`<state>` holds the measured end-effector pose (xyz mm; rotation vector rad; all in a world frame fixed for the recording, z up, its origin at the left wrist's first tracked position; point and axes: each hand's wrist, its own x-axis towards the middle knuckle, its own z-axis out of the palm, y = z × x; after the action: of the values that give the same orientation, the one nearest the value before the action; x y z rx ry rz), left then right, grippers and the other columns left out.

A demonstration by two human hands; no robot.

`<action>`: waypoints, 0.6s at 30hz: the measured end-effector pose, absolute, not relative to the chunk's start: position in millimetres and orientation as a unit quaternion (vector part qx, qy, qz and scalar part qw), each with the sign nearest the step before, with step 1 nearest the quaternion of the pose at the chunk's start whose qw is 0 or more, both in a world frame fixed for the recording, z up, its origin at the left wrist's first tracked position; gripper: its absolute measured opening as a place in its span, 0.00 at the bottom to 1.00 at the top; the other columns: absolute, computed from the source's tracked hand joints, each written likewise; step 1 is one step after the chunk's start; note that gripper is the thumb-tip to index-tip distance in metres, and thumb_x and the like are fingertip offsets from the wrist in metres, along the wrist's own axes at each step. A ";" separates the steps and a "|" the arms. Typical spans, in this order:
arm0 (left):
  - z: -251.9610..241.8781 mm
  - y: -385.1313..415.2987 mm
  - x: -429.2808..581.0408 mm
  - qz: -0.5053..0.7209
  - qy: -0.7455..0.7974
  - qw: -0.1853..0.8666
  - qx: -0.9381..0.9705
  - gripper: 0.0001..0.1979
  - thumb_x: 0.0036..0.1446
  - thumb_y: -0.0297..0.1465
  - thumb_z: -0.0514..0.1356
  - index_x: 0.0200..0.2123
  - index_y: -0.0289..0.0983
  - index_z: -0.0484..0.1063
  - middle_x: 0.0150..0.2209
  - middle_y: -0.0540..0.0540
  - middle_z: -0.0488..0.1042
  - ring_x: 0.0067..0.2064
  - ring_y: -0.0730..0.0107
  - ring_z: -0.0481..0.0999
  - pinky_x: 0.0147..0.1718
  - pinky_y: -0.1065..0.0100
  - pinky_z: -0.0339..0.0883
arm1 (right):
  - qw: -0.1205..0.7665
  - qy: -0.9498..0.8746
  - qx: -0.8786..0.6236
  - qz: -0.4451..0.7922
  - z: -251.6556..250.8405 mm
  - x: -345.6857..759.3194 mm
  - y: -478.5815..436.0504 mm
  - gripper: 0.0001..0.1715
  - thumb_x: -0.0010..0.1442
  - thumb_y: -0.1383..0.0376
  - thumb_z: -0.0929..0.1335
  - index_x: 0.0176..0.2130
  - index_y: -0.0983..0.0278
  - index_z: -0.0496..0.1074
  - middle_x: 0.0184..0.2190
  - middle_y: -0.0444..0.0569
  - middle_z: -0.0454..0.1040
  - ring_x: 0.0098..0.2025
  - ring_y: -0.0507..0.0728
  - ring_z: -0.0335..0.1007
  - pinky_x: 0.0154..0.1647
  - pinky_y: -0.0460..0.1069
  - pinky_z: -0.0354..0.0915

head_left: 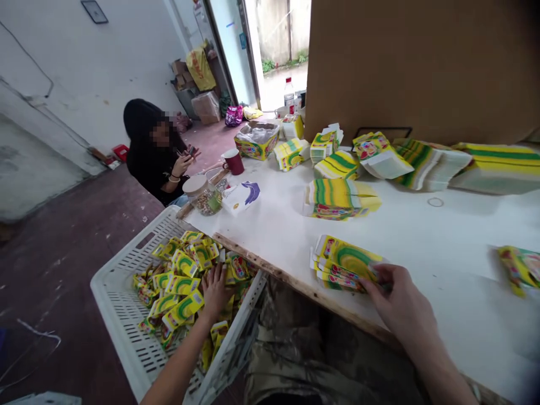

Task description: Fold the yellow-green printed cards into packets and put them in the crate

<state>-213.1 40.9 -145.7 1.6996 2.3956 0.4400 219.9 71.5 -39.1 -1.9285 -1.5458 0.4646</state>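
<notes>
My left hand (216,289) reaches down into a white plastic crate (122,304) and rests with spread fingers on a heap of small yellow-green packets (181,281). My right hand (392,295) lies on the white table (422,236) near its front edge. Its fingers pinch the right end of a small stack of flat yellow-green cartons (341,263).
Further stacks of flat cartons (337,197) and a long row (426,160) lie before a tall cardboard sheet (422,62). A red cup (233,161), a jar (203,194) and an open box (257,140) stand at the table's far left. A person in black (152,152) sits beyond.
</notes>
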 end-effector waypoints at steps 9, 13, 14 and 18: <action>-115.2 125.3 -309.0 0.033 0.903 -0.029 0.428 0.34 0.58 0.41 0.59 0.64 0.39 0.51 0.69 0.38 0.40 0.67 0.42 0.45 0.61 0.39 0.46 | 0.286 -0.572 -0.747 0.181 -40.1 220.9 75.0 0.41 0.49 0.33 0.60 0.44 0.61 0.66 0.33 0.53 0.74 0.27 0.61 0.72 0.24 0.53 0.64; -119.4 112.5 -315.6 0.006 0.911 0.010 0.413 0.32 0.58 0.43 0.59 0.62 0.39 0.55 0.65 0.37 0.51 0.64 0.43 0.54 0.58 0.39 0.52 | 0.292 -0.563 -0.751 0.184 -38.9 220.0 75.4 0.41 0.48 0.32 0.60 0.43 0.61 0.67 0.32 0.51 0.73 0.27 0.60 0.72 0.24 0.53 0.65; -123.6 104.4 -315.1 -0.002 0.908 0.033 0.418 0.31 0.58 0.43 0.59 0.61 0.39 0.57 0.64 0.37 0.55 0.62 0.45 0.58 0.56 0.40 0.56 | 0.292 -0.560 -0.753 0.185 -38.4 219.5 75.5 0.41 0.48 0.32 0.61 0.43 0.60 0.67 0.32 0.51 0.74 0.27 0.60 0.72 0.24 0.53 0.65; -137.4 59.7 -307.0 -0.014 0.884 0.111 0.454 0.27 0.59 0.41 0.59 0.58 0.37 0.61 0.58 0.38 0.63 0.57 0.50 0.65 0.54 0.43 0.61 | 0.301 -0.560 -0.751 0.181 -36.4 216.8 75.4 0.40 0.48 0.32 0.61 0.44 0.60 0.67 0.32 0.51 0.74 0.27 0.61 0.72 0.24 0.53 0.65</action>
<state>-307.0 59.7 -137.4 1.3326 2.5973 -0.0424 216.8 75.4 -36.4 -1.9916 -1.4855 0.4798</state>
